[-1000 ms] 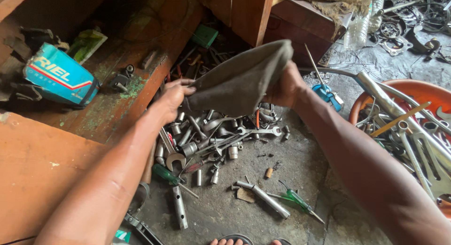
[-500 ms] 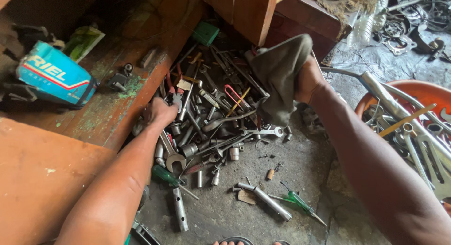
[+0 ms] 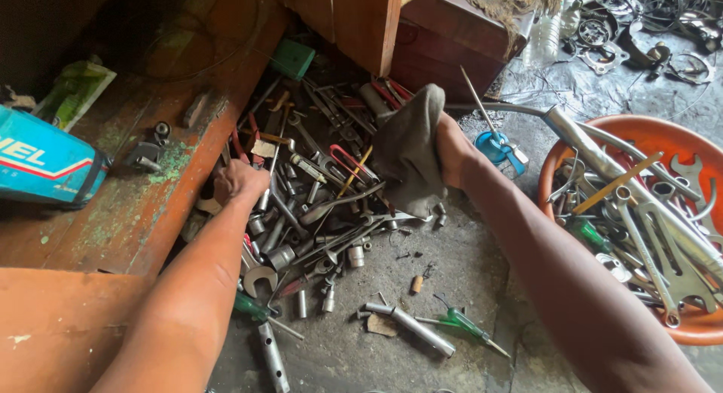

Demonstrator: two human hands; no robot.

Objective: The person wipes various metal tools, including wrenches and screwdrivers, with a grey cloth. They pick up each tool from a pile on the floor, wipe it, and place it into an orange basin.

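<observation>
Since a second ago the left hand (image 3: 239,181) let go of the grey rag (image 3: 410,148) and dropped into the tool pile (image 3: 316,205), fingers curled among wrenches; can't tell if gripping. Right hand (image 3: 452,148) holds the bunched rag closed-fisted over the pile's far right, left of the orange basin (image 3: 697,329)

A grimy grey concrete floor (image 3: 467,265) in daylight meets a worn orange-brown wooden bench (image 3: 143,212) flecked with green at left, a dark red wooden box (image 3: 444,39) at top under frayed sacking (image 3: 504,0), and an orange basin (image 3: 655,137) at right.
</observation>
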